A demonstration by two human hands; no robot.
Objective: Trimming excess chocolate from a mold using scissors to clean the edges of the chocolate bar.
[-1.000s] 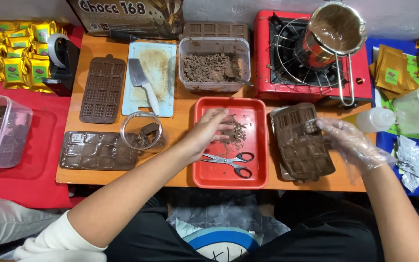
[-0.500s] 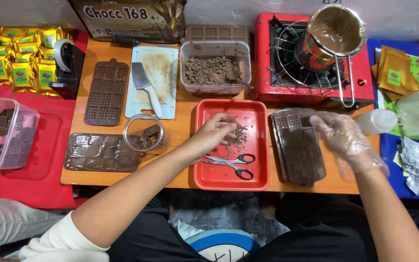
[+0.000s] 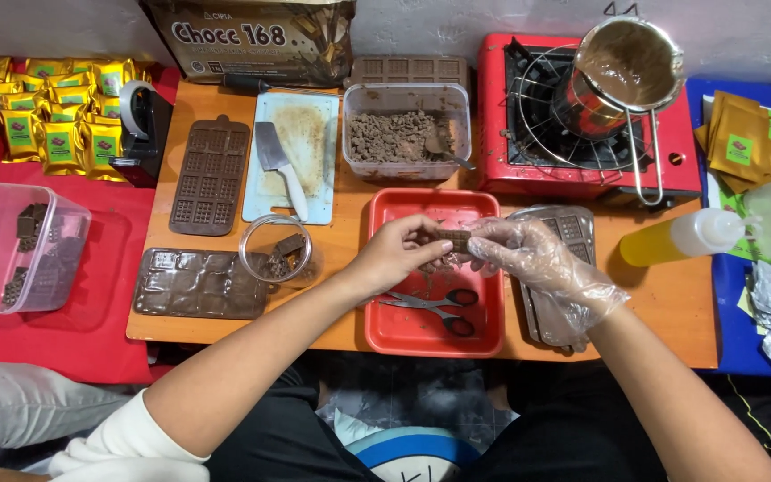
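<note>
Now a chocolate piece (image 3: 453, 239) is pinched between bare left hand (image 3: 396, 254) and gloved right hand (image 3: 528, 259), lifted over the red tray (image 3: 385, 332); a second ago the left was picking in the tray, so sorting's moved to handling, scissors (image 3: 430, 308) untouched.

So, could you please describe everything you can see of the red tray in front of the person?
The red tray is a shallow rectangular one with rounded corners and a raised rim, plastic by the look of it. It lies flat on the orange table, between a round glass bowl and a clear chocolate mould. Black-handled scissors lie in it, with brown crumbs near the middle. Both hands hold a small chocolate piece above it: the bare left hand and the gloved right hand.
</note>
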